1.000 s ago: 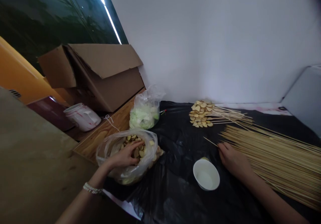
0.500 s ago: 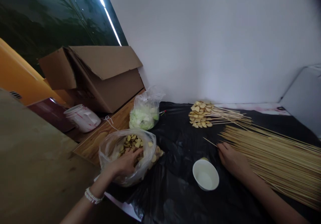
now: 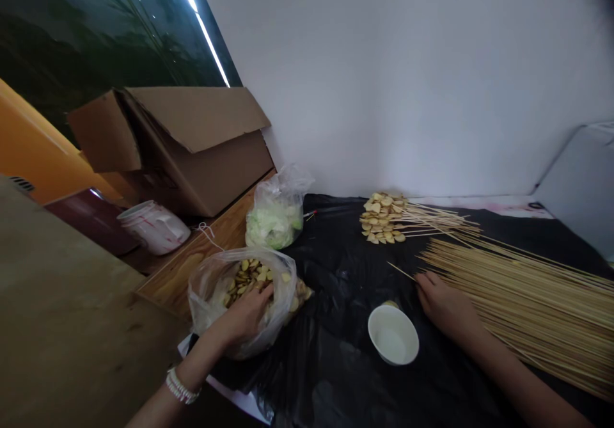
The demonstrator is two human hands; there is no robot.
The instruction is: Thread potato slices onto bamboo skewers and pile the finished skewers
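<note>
My left hand (image 3: 247, 316), with a white beaded bracelet at the wrist, reaches into a clear plastic bag (image 3: 206, 284) of what look like potato slices (image 3: 249, 274). Its fingertips are down among the slices and hidden. In my right hand (image 3: 444, 303) is a thin bamboo skewer (image 3: 400, 270), pinched so that its bare tip points to the upper left. A white bowl (image 3: 393, 335) stands between my hands, with a pale slice partly hidden behind it. To the right of my right hand lies a broad spread of bare skewers (image 3: 537, 306).
Skewers threaded with slices (image 3: 384, 217) lie near the wall. A tied bag of pale green vegetable (image 3: 275, 220) stands behind the open bag. At left are a cardboard box (image 3: 211, 166) and a stained white jug (image 3: 156, 226). Black plastic sheeting (image 3: 336, 300) covers the table.
My left hand has pushed slightly right and deeper into the slices, and its spread fingers have drawn together and out of sight. My right hand and its skewer stay put.
</note>
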